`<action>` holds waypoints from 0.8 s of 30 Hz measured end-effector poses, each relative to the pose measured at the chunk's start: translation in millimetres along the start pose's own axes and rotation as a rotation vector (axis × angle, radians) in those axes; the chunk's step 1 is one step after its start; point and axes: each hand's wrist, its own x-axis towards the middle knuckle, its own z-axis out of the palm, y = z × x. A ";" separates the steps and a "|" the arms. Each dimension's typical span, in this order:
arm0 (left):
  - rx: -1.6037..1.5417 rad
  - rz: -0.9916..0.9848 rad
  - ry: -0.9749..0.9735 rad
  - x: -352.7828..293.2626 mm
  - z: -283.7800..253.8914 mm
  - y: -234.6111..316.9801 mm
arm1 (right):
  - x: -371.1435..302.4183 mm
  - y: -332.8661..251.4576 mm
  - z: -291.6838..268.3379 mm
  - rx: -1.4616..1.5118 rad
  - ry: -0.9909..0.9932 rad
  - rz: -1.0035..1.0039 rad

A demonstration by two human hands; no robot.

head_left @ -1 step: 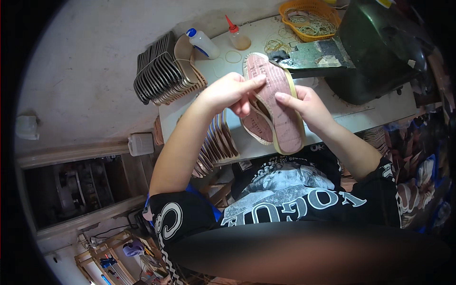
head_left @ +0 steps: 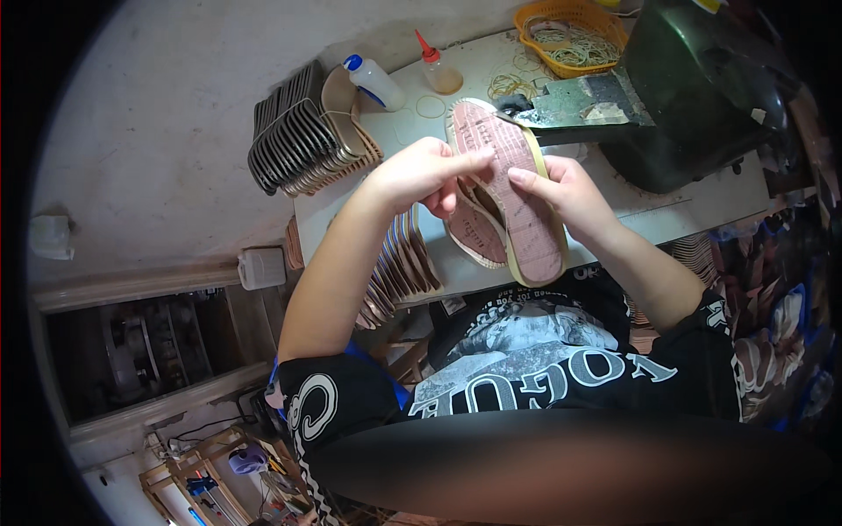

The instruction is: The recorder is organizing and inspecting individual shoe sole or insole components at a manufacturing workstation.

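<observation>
A pink insole with a pale yellow edge is held upright over the white table. Its top end lies close to the green metal arm of a machine; whether they touch I cannot tell. My left hand grips its left side, thumb pressed on the pink face and fingers curled under. On the opposite edge my right hand pinches it, thumb on top, other fingers mostly hidden behind. Partly covered by it, a second pink sole piece with white stitched edging shows below my left fingers.
Banded dark soles stand at the far left of the table; more sole pieces line up beside my left forearm. Behind are a blue-capped bottle, a red-tipped bottle and a yellow basket of bands. The machine's body stands right.
The insole has shifted and turned very slightly, its lower end a little to the right. Both hands keep their grip.
</observation>
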 end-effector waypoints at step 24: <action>-0.255 0.035 0.300 42.3 -33.7 -9.4 | -31.6 14.8 13.3 0.224 -0.052 0.143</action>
